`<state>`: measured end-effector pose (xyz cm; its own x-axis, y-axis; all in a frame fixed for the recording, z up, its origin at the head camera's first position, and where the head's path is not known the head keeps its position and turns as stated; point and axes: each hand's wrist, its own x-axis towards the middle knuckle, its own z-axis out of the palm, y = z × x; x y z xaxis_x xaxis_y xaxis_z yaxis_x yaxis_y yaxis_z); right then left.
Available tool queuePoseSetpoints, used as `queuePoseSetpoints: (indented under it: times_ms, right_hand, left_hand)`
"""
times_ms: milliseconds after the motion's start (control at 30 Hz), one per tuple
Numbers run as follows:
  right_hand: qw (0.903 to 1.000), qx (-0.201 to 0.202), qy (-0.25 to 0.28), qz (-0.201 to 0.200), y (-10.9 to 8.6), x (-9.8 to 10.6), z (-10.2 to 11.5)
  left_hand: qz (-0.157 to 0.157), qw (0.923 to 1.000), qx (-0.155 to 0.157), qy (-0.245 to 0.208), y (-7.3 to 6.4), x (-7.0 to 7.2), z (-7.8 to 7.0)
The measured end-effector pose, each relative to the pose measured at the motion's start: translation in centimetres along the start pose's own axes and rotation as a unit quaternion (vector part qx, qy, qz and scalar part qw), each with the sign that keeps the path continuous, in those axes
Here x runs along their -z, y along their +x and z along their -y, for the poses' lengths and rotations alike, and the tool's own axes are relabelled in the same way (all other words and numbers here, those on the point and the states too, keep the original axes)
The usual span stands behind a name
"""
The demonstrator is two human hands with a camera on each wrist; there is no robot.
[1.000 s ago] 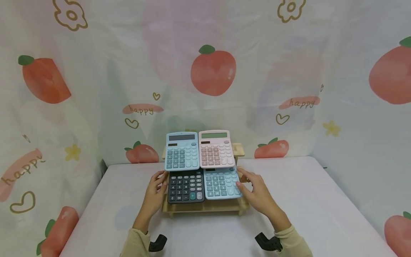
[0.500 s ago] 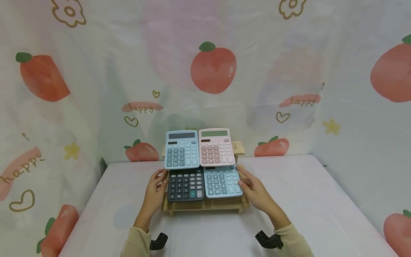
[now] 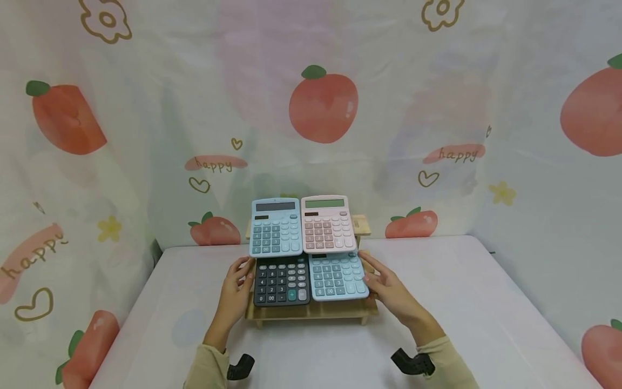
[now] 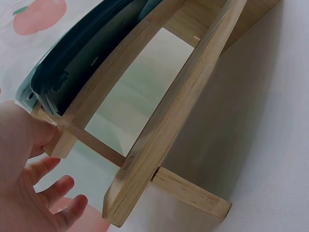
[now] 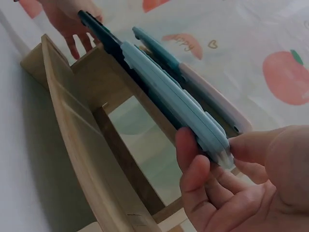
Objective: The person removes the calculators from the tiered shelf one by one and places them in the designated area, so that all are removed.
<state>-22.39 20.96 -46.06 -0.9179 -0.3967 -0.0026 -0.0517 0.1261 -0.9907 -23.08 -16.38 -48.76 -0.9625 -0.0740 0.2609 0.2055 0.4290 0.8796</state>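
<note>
On a wooden stand [image 3: 311,312], four-square, calculators lean in two rows. A blue calculator [image 3: 275,227] and a pink calculator [image 3: 328,224] make up the upper row. Below them are a black calculator [image 3: 281,282] and another blue calculator [image 3: 338,275], their tops hidden behind the upper row. My right hand [image 3: 391,289] pinches the lower blue calculator by its right edge, thumb on one side and fingers on the other, as the right wrist view shows. With thumb and forefinger my left hand [image 3: 234,292] holds the stand's left end [image 4: 60,142], its other fingers spread.
The stand is on a white-covered table [image 3: 311,359]. Behind it hangs a cloth backdrop [image 3: 320,167] printed with fruit and hearts. A black wrist mount [image 3: 240,367] shows at the left sleeve and another black mount [image 3: 413,362] at the right.
The right hand has shifted slightly right, its thumb sliding from the lower blue calculator's face to its edge. That calculator's lower corner has moved a little right. The left hand stays put.
</note>
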Motion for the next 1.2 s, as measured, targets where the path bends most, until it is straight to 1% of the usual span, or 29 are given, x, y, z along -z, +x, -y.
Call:
queuePoseSetpoints:
  times_ms: [200, 300, 400, 567, 733, 967, 1133, 1200]
  right_hand:
    - [0.9989, 0.000, 0.014, 0.045, -0.2, 0.8, -0.1]
    - [0.9979, 0.003, 0.025, 0.060, -0.2, 1.2, -0.2]
    - [0.9970, 0.009, 0.032, 0.070, -0.3, 1.7, -0.3]
    - [0.9964, 0.014, 0.030, 0.078, -0.7, 2.7, -0.3]
    - [0.9949, 0.019, 0.041, 0.090, -1.2, 3.9, -0.3]
    - [0.9941, 0.034, 0.052, 0.089, -1.8, 5.4, -0.4]
    - [0.9956, 0.027, 0.054, 0.073, -2.3, 6.3, -0.3]
    - [0.9959, 0.025, 0.057, 0.066, -2.5, 6.6, -0.4]
  left_hand:
    - [-0.003, 1.0000, -0.002, 0.002, -0.1, -0.1, 0.0]
    - [0.000, 1.0000, -0.001, 0.000, -0.1, 0.0, -0.1]
    - [0.002, 1.0000, 0.000, -0.001, -0.2, 0.0, -0.2]
    - [-0.001, 1.0000, -0.003, -0.001, -0.1, 0.0, -0.2]
    - [-0.004, 1.0000, -0.003, -0.004, -0.1, -0.1, -0.1]
    - [0.001, 1.0000, 0.006, -0.007, -0.1, -0.1, -0.1]
    - [0.001, 1.0000, 0.005, -0.003, -0.1, 0.0, -0.2]
    - [-0.002, 1.0000, 0.000, -0.002, -0.2, -0.1, -0.2]
